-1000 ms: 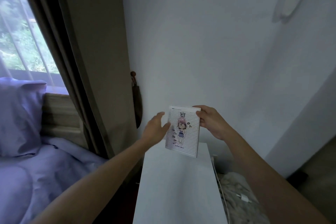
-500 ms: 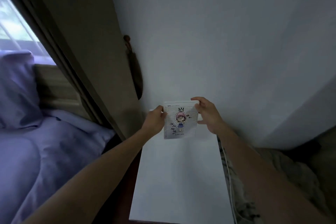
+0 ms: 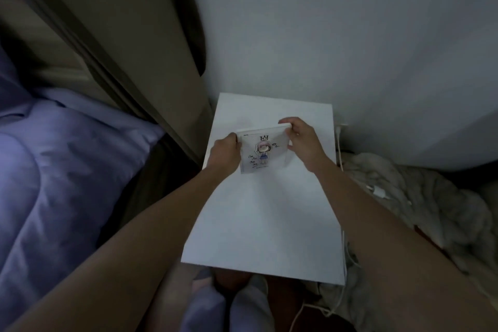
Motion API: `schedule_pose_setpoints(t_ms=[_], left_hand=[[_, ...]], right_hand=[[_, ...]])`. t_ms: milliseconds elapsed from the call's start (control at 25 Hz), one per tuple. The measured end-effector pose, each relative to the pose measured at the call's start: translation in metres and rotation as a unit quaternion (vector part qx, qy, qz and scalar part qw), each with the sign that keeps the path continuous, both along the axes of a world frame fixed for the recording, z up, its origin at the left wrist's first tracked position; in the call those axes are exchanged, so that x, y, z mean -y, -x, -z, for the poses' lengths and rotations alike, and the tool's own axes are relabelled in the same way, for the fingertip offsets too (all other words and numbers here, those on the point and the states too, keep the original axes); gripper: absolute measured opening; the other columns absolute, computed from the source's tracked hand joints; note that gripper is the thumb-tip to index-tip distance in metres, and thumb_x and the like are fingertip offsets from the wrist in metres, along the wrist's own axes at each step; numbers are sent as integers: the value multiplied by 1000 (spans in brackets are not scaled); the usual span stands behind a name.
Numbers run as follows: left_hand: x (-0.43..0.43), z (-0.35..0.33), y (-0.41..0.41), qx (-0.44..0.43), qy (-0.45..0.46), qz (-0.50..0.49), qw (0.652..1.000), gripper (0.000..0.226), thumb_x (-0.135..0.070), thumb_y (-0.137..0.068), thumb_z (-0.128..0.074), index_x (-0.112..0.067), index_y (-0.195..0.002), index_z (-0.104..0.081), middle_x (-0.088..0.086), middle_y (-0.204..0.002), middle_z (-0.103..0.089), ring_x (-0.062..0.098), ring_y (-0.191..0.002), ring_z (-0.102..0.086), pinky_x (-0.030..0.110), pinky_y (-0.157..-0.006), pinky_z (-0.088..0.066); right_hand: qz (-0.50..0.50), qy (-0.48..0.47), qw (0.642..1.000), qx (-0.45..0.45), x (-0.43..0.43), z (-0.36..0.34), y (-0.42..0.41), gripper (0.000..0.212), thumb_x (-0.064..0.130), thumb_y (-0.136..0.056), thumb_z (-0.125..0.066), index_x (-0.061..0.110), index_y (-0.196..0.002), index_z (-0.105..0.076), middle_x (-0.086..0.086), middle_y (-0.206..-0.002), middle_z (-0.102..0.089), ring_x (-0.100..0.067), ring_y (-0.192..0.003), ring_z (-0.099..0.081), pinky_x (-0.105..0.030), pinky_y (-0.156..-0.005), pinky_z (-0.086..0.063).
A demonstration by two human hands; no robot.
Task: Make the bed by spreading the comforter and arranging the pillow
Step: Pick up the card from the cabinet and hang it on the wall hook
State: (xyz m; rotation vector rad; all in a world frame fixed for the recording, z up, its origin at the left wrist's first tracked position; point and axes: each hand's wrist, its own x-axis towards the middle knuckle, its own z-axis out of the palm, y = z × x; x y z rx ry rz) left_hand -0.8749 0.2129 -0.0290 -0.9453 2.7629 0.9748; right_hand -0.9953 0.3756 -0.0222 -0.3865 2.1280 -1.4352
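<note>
Both hands now hold a small notebook lower than a moment ago, down close over the white bedside table, where half a second earlier it was raised in front of the wall. The view has also tipped downward, so the window is almost gone from sight and the person's feet now show at the bottom.

The left hand is closed around the notebook's left edge, fingers wrapped behind it and thumb on the front. The right hand grips the top right corner and right edge, fingers curled over the top. The notebook's cover is white with ruled lines, a drawn cartoon figure with pink hair and a small black crown above it. Whether its lower edge touches the tabletop cannot be told.

The table stands against a pale wall. To the left hangs a brown curtain, and beyond it lies the bed, with the lavender comforter rumpled across it; only a sliver of what may be the pillow shows at the far left edge. To the right of the table lies a heap of pale fuzzy fabric, with a white charging cable trailing down beside the table.
</note>
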Motion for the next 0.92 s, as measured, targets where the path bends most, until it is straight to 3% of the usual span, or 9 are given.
schedule_pose_setpoints(t_ms=[200, 480, 640, 800, 920], left_hand=[[-9, 13, -9, 12, 4, -8, 1000, 24, -20, -98, -37, -4, -104, -53, 21, -96, -66, 40, -87, -60, 42, -72, -50], [-18, 3, -20, 23, -23, -3, 999, 30, -26, -96, -39, -7, -118, -48, 19, -113, -65, 40, -96, -61, 47, -80, -54], [-23, -4, -23, 33, -57, -19, 998, 34, -22, -95, -43, -12, -127, -44, 12, -126, -63, 36, -110, -59, 46, -88, -52], [-22, -8, -20, 47, -71, -24, 996, 42, -19, -92, -43, -13, -133, -39, 15, -129, -60, 37, -108, -59, 46, -84, -54], [-23, -9, -17, 57, -71, -20, 996, 42, -18, -92, -43, -10, -133, -38, 17, -129, -58, 37, -108, -59, 44, -84, -54]], right_hand=[[-9, -8, 1000, 12, -6, 12, -5, 31, 18, -91, -48, 45, -91, -64, 13, -106, -65, -21, -112, -57, -53, -100, -45], [-30, -84, 996, -26, -7, -5, -15, 41, 7, -90, -49, 19, -129, -53, 0, -127, -58, -12, -105, -52, -21, -87, -35], [-27, -101, 994, -13, -9, -7, -16, 55, 5, -89, -50, 19, -141, -41, -3, -137, -53, -19, -123, -52, -25, -98, -38], [-43, -117, 992, 17, -9, -8, -14, 63, 8, -88, -53, 19, -146, -31, -3, -144, -47, -21, -130, -47, -35, -108, -37], [-49, -126, 991, 17, -10, -9, -14, 64, 10, -89, -53, 20, -148, -29, -2, -145, -45, -21, -131, -45, -34, -106, -36]])
